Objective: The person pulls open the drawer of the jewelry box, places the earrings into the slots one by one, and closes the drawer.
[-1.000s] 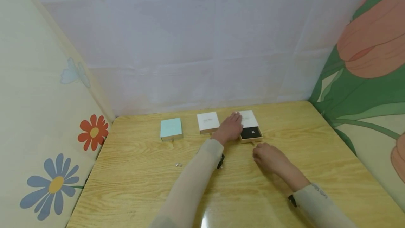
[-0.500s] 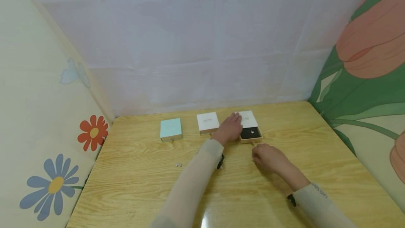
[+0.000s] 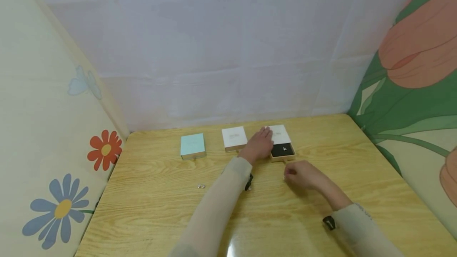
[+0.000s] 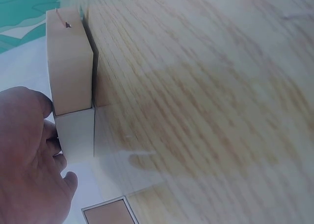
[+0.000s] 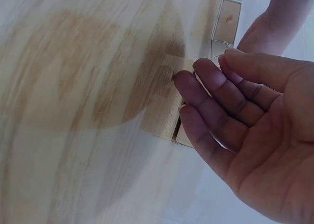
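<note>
My left hand (image 3: 260, 144) rests on the white sleeve (image 3: 280, 134) of the right-hand box, fingers stretched along its top by the left edge. The sleeve's drawer (image 3: 283, 159) is pulled partway out towards me. On its black insert (image 3: 276, 150) lies a small silvery star-shaped piece of jewellery (image 3: 284, 148). Just in front of the drawer, my right hand (image 3: 302, 173) pinches a stud earring (image 5: 227, 43) between thumb and finger; its thin post shows in the right wrist view. In the left wrist view, the left thumb (image 4: 39, 100) is right at the box's edge.
A second white box (image 3: 234, 137) and a light-blue box (image 3: 193, 144) stand shut to the left. Two small shiny studs (image 3: 201, 186) lie on the wooden table (image 3: 150, 193). Another small shiny thing (image 3: 250, 188) is beside the left wrist's black strap. A white cloth (image 3: 185, 50) hangs behind.
My right hand has turned and its wrist has risen a little, and a small shiny stud now shows at its fingertips. The left hand and the boxes keep their places.
</note>
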`<state>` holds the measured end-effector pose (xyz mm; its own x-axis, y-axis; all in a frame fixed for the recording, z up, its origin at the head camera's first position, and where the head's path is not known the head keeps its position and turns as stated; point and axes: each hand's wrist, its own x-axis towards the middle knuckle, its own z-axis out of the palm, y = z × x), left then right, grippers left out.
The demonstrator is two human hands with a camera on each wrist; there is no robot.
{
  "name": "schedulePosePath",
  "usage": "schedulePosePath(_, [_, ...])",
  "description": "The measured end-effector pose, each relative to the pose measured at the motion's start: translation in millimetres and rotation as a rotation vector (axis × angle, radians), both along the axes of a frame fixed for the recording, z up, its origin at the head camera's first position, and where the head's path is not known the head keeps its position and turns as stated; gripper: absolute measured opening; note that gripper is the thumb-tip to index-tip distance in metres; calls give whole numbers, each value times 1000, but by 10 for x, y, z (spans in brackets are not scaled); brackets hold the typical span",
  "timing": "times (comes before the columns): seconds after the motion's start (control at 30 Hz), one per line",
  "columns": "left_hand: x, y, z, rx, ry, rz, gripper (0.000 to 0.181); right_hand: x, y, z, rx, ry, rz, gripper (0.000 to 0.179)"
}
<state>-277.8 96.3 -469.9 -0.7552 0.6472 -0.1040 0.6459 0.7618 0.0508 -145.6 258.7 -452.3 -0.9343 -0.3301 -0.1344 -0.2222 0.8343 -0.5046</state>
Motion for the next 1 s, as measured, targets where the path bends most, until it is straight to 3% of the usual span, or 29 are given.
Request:
schedulePosePath(0.3, [-15,-1,-24,18,-3,1,56,-4,16,73,-114,-86,-70,8])
schedulePosePath(0.5, [9,-4,15,5,8,-4,56,-59,52,85,-197,-119,-115,12])
schedulePosePath(0.67, [-1,0,7,8,8,-3,56,-91,63,84,-282,-201,-193,15])
schedulePosePath(1.0, [-4,-2,5,9,15,-6,56,-187,48,118,-382,-269,-251,17])
